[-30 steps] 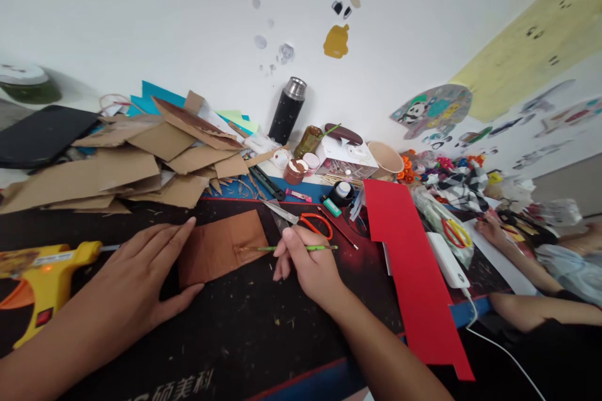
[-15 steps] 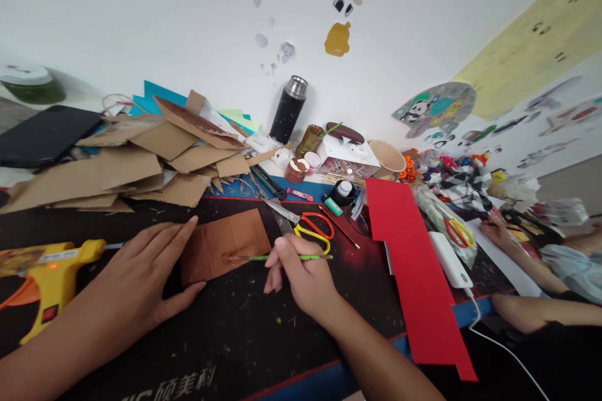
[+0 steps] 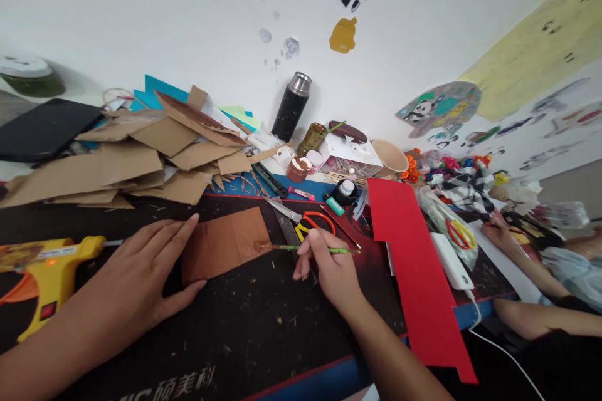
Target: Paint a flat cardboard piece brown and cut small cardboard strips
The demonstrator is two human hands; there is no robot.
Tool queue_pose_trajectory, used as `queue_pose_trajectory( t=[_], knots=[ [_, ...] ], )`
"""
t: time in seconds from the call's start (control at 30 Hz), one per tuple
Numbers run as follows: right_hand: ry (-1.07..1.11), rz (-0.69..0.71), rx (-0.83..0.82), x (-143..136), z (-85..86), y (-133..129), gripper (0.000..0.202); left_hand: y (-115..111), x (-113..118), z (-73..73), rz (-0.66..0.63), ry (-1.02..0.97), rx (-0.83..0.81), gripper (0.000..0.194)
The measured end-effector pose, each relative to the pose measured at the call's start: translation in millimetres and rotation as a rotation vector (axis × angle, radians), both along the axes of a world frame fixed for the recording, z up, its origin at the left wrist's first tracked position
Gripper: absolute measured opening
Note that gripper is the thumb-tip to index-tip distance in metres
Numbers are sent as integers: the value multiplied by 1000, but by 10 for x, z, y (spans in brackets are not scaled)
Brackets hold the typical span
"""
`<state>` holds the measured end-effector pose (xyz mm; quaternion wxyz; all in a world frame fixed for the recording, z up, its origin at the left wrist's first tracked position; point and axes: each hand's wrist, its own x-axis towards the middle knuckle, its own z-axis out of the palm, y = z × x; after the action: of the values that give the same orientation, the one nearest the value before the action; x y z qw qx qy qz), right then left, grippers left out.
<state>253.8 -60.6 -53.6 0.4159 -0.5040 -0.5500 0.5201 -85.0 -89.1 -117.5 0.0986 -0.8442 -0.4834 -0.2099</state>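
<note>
A brown-painted rectangle of cardboard [image 3: 226,243] lies on the black mat. My left hand [image 3: 145,269] rests over its left edge, fingers extended and thumb apart at the near corner. My right hand [image 3: 329,263] pinches a thin green paintbrush [image 3: 286,247], whose brown tip touches the right end of the cardboard. Behind my right hand lie scissors [image 3: 320,220] with red and yellow handles. An open jar of brown paint [image 3: 298,170] stands farther back.
Left is a yellow glue gun [image 3: 63,263], with stacked cardboard scraps [image 3: 117,166] behind. A black flask [image 3: 291,106] stands by the wall. A long red board [image 3: 418,276] and white power strip [image 3: 451,260] lie right. Another person's hand [image 3: 499,235] is farther right.
My right hand has moved right, and the brush tip has gone from the middle of the brown cardboard to its right edge. My left hand has stayed in place.
</note>
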Motion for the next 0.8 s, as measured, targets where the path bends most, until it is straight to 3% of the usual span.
queue_pose_trajectory(
  t=[0.27,0.37,0.6,0.8],
  knots=[
    [47,168,9,-462,-71,-88,69,-25,-4,-63,22,-120,-111,97],
    [-1,187,49,-409,-44,-62,67,-29,-5,-90,34,-136,-137,96],
    [-6,-14,22,2,4,27,65,-21,-15,-95,24,-102,-104,99],
    [43,47,-15,-193,-51,-66,68,-16,-35,-44,11,-44,-82,101]
  ],
)
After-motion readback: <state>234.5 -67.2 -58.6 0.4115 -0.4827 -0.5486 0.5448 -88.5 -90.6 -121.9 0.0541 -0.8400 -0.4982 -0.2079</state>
